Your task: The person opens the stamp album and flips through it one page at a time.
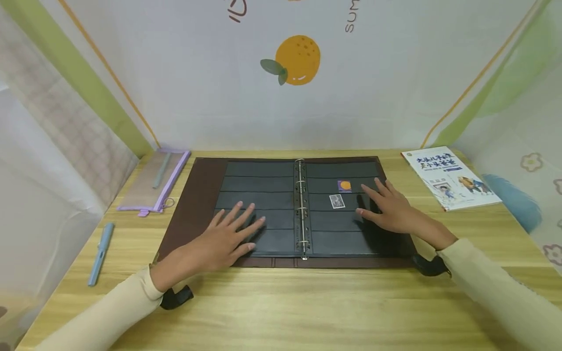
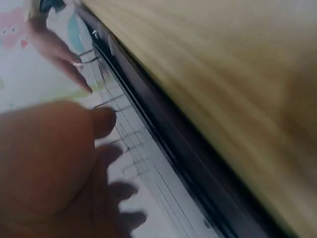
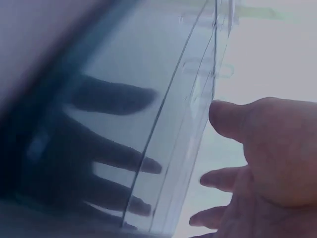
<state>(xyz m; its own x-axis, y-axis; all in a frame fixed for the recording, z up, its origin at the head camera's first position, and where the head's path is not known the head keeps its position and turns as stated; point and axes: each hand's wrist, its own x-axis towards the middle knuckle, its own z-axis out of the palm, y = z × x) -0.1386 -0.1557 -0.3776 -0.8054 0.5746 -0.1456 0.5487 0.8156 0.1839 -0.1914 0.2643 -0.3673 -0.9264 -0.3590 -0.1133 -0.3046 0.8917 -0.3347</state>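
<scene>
An open ring binder (image 1: 184, 214) with brown covers lies flat, its black pocket pages (image 1: 256, 185) on both sides of the metal rings (image 1: 301, 209). On the right page are a purple stamp with an orange disc (image 1: 345, 185) and a grey-and-white stamp (image 1: 337, 201). My left hand (image 1: 221, 242) is spread over the lower left page, fingers straight and apart. Over the right page, beside the two stamps, my right hand (image 1: 391, 209) is spread too. Neither hand holds anything. The right wrist view shows the hand (image 3: 277, 153) above the glossy page, which mirrors its fingers.
A mesh zip pouch (image 1: 142, 183) with purple edging lies at the back left, a pale blue pen inside. Nearer, a blue pen (image 1: 101, 254) rests on the wooden table (image 1: 281, 307). A white picture book (image 1: 451, 178) lies at the back right. Curtains hang around the table.
</scene>
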